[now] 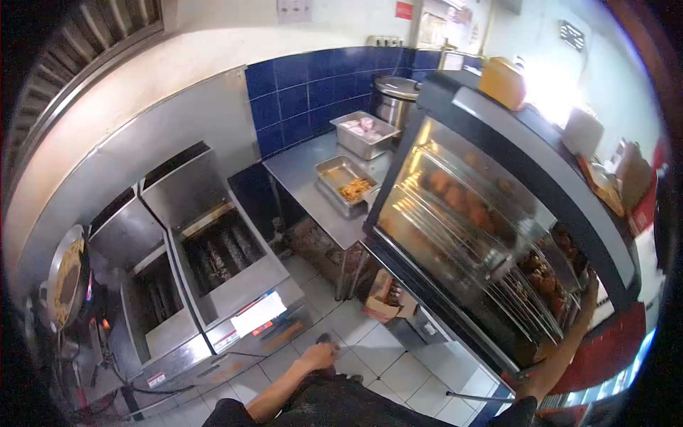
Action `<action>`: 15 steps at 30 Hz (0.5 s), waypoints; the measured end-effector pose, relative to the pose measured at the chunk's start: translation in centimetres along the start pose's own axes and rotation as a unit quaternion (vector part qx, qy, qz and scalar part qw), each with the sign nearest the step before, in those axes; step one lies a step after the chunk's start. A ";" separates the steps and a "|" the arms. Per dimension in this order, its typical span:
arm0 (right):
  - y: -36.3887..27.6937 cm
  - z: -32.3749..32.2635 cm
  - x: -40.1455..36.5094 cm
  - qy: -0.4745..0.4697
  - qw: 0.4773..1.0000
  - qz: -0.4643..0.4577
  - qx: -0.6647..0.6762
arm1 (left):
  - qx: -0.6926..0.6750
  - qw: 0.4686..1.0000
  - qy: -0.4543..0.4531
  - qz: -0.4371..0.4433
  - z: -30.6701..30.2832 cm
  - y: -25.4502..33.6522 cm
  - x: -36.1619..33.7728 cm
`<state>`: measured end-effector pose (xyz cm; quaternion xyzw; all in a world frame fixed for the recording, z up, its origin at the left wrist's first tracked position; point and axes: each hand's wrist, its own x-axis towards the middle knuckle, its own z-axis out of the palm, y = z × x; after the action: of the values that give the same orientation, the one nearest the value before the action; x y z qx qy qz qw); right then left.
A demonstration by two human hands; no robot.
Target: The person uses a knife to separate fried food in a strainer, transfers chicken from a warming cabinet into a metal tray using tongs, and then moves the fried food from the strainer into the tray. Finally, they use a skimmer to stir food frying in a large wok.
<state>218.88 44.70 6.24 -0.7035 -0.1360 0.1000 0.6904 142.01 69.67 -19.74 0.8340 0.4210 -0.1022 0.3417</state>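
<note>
My left hand is in front of my body, above the tiled floor, with its fingers curled closed. A small dark shape shows at its fingers; I cannot make out what it is. My right arm stretches along the near side of the glass food warmer. My right hand is at the warmer's right end, beside the browned food inside; its fingers are not clear. Further browned pieces sit behind the glass, and wire racks show at the warmer's near side.
Two deep fryers stand at left, beside a wok. On the steel table are a pan of fried pieces and a pan of pale pink pieces. A large pot stands behind. A cardboard box lies below.
</note>
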 end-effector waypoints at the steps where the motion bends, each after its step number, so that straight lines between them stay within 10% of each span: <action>1: 0.1 0.3 0.8 -0.004 1.000 -0.010 -0.011 | -0.004 1.000 -0.004 -0.005 -1.3 1.1 1.1; 9: -0.5 7.6 3.0 -0.040 0.984 -0.122 -0.125 | -0.268 0.929 0.226 0.118 -18.2 4.0 17.1; 15: -0.5 12.5 -1.9 -0.090 0.904 -0.344 -0.238 | -0.254 0.882 0.395 0.030 -29.6 -4.6 41.9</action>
<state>212.90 55.90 6.29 -0.7444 -0.4509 -0.1164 0.4786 161.18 117.51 -19.09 0.7018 0.5076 0.3562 0.3507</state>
